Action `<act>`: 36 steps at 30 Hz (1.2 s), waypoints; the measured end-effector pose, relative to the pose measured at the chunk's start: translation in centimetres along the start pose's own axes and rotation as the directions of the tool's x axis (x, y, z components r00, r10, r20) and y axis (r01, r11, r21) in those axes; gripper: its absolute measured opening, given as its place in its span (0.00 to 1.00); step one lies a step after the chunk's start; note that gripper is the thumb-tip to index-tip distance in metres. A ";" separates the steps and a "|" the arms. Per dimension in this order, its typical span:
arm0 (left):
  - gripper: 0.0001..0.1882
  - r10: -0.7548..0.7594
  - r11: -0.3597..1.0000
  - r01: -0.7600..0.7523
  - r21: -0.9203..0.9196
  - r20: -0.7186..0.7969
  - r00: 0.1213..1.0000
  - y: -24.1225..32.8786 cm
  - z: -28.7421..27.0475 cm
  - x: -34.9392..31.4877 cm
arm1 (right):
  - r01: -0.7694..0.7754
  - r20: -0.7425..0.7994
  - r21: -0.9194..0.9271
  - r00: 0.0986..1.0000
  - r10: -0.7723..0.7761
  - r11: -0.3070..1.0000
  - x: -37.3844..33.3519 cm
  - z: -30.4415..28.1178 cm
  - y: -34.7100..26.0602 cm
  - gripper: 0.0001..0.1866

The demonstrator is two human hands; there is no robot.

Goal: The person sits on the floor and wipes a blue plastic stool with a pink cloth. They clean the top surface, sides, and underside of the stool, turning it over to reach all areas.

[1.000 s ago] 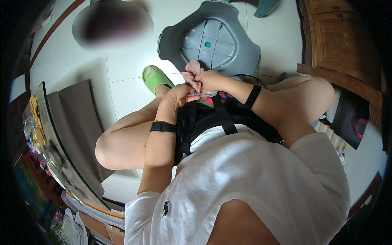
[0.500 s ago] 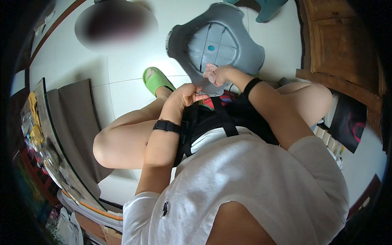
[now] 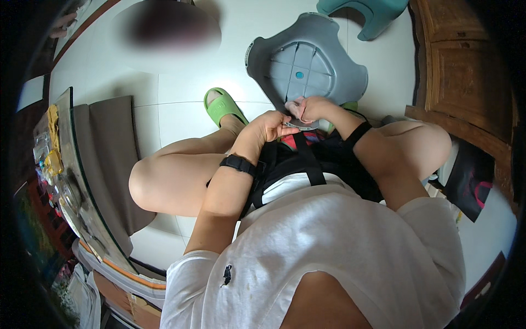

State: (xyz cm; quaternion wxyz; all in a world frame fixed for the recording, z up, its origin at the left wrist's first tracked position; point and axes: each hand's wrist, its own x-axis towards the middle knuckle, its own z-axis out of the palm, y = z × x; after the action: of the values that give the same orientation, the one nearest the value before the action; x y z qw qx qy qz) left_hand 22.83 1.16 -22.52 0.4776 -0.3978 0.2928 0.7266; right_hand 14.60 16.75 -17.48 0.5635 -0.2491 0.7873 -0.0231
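Right hand [image 3: 308,108]: you are pinching a small pinkish item [image 3: 296,109], soft-looking, at its edge.
Left hand [image 3: 272,125]: you are curling fingers beside it; grip unclear.
Stool [image 3: 334,82]: 1 grey, rigid.

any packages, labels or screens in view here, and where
Black bag: floor at far right beside the knee, flat, dark with a pink mark.
Yellow packets: glass table at far left, small, too blurred to tell more.
Small black emblem: white shirt's chest.
No screens visible.
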 end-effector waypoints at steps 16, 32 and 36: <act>0.15 0.126 0.988 -0.105 0.116 -0.195 0.973 -0.2 2.6 -0.1 | -0.028 -0.176 0.029 0.984 0.032 0.999 5.6 4.5 2.7 0.31; 0.13 0.241 0.945 -0.154 0.287 -0.298 0.924 -0.8 4.6 1.5 | -0.013 -0.176 -0.057 0.984 0.003 0.998 5.0 4.1 3.5 0.20; 0.15 0.236 0.955 -0.170 0.243 -0.277 0.931 -0.4 4.3 0.9 | -0.074 -0.191 0.147 0.976 0.102 0.986 4.5 3.5 1.9 0.22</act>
State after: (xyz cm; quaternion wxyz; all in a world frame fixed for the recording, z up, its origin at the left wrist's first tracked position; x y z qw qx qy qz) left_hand 21.71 5.16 -21.10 0.3891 -0.4179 0.4791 0.6666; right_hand 16.01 17.34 -23.33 0.4989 -0.1704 0.8462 -0.0776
